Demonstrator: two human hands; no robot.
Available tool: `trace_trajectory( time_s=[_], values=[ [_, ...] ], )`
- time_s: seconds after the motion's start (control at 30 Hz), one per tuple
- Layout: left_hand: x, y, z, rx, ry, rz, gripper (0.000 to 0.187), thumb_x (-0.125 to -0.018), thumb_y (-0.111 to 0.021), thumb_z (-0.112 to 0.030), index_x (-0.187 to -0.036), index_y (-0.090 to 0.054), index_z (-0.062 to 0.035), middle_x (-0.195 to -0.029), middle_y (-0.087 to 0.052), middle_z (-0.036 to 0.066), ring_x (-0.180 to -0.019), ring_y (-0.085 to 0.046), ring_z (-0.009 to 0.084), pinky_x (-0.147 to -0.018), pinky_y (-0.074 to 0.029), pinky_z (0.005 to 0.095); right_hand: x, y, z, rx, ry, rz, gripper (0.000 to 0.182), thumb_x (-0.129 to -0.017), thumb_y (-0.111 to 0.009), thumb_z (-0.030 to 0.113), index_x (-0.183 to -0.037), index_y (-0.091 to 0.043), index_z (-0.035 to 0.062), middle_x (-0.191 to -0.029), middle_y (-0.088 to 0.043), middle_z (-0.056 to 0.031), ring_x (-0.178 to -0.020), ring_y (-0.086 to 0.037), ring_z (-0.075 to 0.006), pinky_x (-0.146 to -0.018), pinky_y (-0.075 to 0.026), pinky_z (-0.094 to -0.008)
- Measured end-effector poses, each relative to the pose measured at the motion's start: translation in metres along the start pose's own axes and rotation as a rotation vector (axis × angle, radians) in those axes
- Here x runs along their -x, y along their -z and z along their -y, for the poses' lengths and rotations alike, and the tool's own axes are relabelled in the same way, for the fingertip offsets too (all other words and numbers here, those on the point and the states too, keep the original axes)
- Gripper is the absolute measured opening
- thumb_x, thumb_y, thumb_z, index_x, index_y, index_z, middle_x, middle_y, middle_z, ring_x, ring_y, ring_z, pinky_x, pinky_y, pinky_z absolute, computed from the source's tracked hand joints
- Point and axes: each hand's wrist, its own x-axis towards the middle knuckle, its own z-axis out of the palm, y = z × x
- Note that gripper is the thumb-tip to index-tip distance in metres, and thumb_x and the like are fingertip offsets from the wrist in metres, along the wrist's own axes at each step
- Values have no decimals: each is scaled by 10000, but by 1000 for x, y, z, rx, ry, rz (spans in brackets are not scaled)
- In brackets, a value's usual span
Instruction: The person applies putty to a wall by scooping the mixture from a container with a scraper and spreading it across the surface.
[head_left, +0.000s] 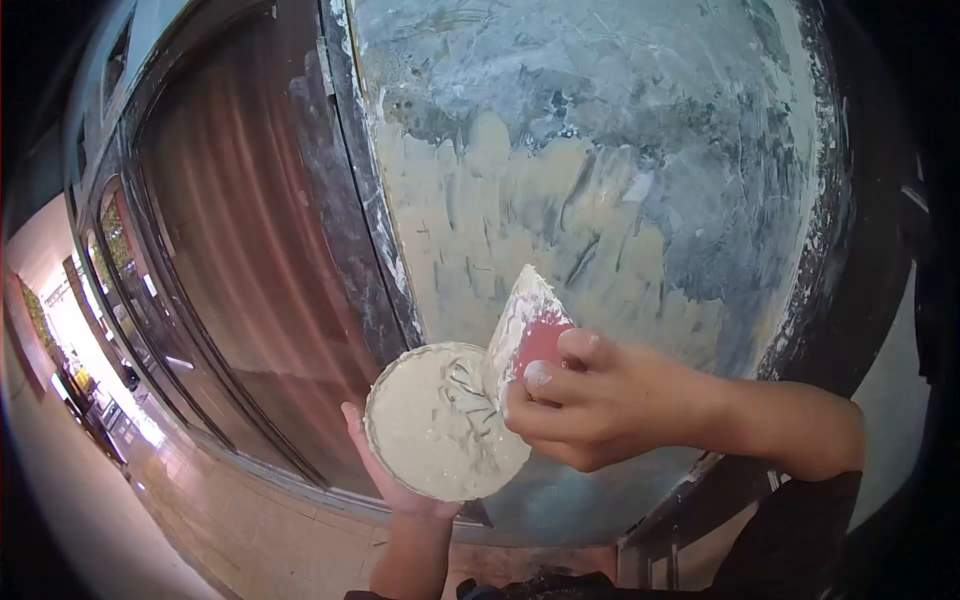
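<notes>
My left hand (395, 480) supports from below a round pan (440, 425) full of pale putty, held tilted towards me. My right hand (590, 405) grips a putty knife (525, 325) with a red handle; its blade is smeared with putty and rests at the pan's upper right rim. Both are held in front of a wall panel (560, 200) partly coated with pale putty strokes on a grey surface.
A dark brown wooden door (250, 250) in a dark frame (365, 200) stands to the left of the panel. A tiled floor (200, 500) lies below, with a corridor and bright daylight at the far left.
</notes>
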Motion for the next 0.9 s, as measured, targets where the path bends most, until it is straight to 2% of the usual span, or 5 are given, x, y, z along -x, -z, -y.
trace_trajectory(
  time_s=[0.1,0.43,0.9],
  values=[
    [-5,8,0,-18,34,-65,805,-1024,-314,-700,-1446,-534,-50,-1453,-574,164,-1257,-597,362,-1088,-477,501,-1,0,2,-36,-51,-12,86,-712,-648,207,-683,-673,130,-868,-513,27,-852,-543,-149,-875,-402,-334],
    [-12,15,-5,-33,74,-40,792,-1031,-299,-693,-1446,-534,-61,-1427,-590,145,-1245,-605,335,-1068,-492,485,-6,-7,6,-193,-253,-55,48,-767,-662,178,-748,-682,138,-919,-551,29,-894,-553,-158,-896,-400,-378],
    [-20,22,-17,-16,87,-31,791,-1028,-298,-697,-1448,-529,-68,-1453,-562,152,-1260,-589,349,-1079,-480,494,-9,-27,12,-209,-227,10,47,-777,-676,184,-776,-671,138,-943,-549,19,-887,-559,-156,-885,-413,-382]
  ],
)
